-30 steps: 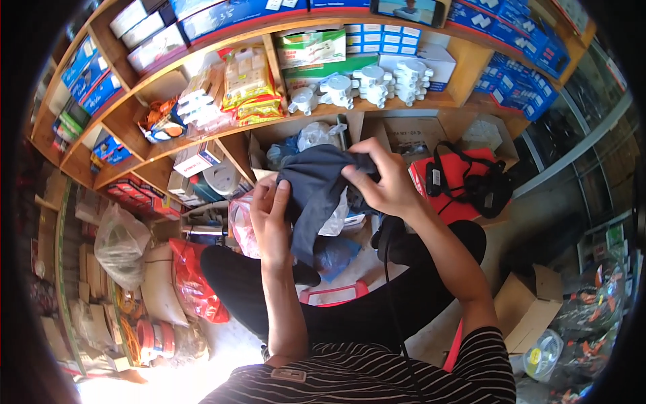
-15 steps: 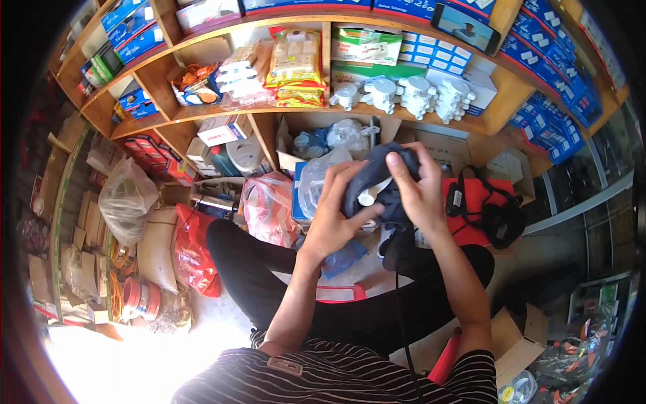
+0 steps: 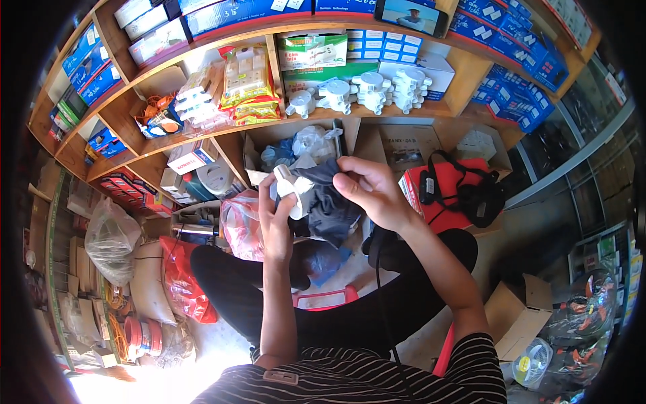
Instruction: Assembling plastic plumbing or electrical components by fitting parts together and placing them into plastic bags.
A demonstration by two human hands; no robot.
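My left hand (image 3: 274,225) grips a white plastic fitting (image 3: 296,202) with a short round tube and a broad, disc-like part. Its fingers are closed round it, the thumb lying on its face. A crumpled dark cloth (image 3: 333,212) hangs right beside the fitting, touching it and covering part of its right side. The upper edge of this cloth is pinched between the thumb and fingers of my right hand (image 3: 377,195). Both hands are held up above my lap, in front of the lower shelves.
Wooden shelves (image 3: 242,128) ahead hold white round junction boxes (image 3: 372,91), packaged goods and blue boxes. A phone (image 3: 410,17) leans on the upper shelf. To the right lie a red box (image 3: 420,195) with black straps and an open carton (image 3: 518,316). Plastic bags (image 3: 185,286) stand at the left.
Both hands have moved left. The cloth, earlier bunched round the white fitting, now hangs down to its right. More of the fitting shows, in my left hand. My view has shifted right.
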